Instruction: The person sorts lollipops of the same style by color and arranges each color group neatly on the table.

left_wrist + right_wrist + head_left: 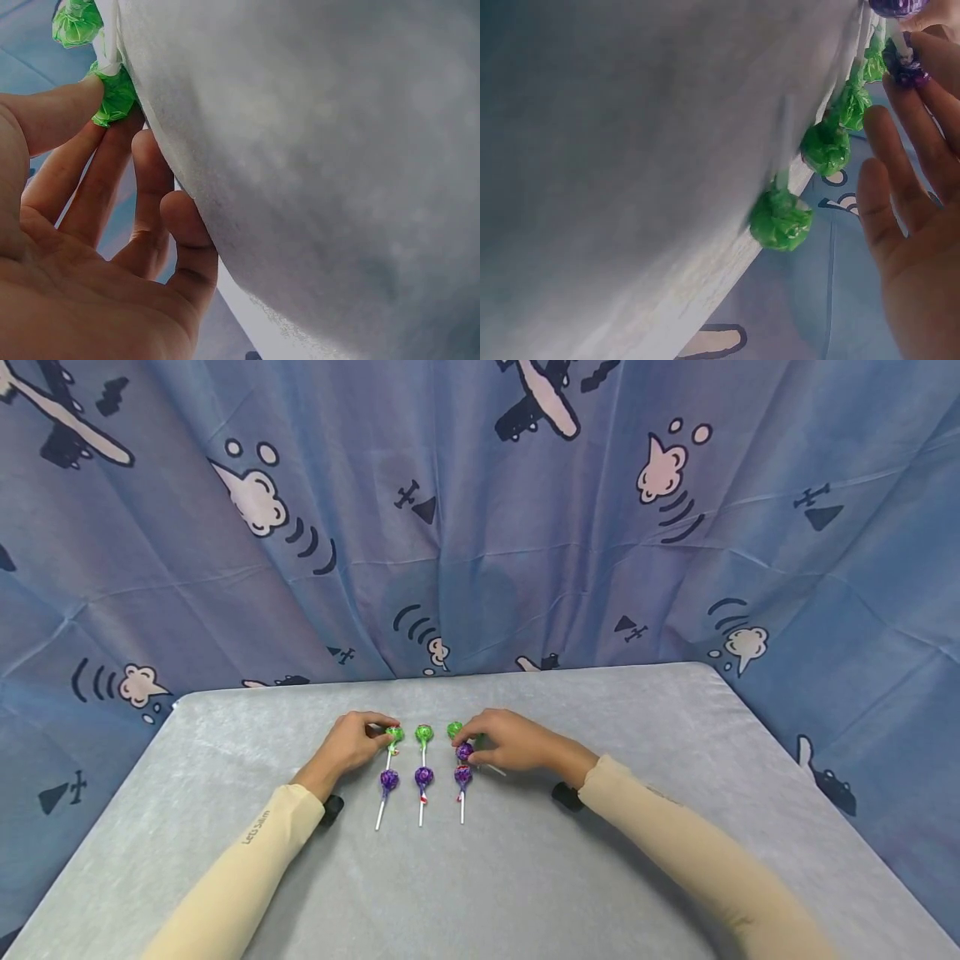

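Observation:
My left hand pinches the green-wrapped head of a lollipop at the upper left of the group; the left wrist view shows thumb and fingers on that green wrapper. Between the thumb and fingers of my right hand is a purple lollipop, also seen from the side as a purple wrapper in the right wrist view. A green lollipop lies just beyond the right fingertips. Another, partly hidden under that hand, shows a white stick and, from the wrist, a green head.
Nearer the body, a row of purple lollipops lies with sticks toward me. A green lollipop lies between the hands, above a purple one. The grey-covered table ends at a blue patterned curtain.

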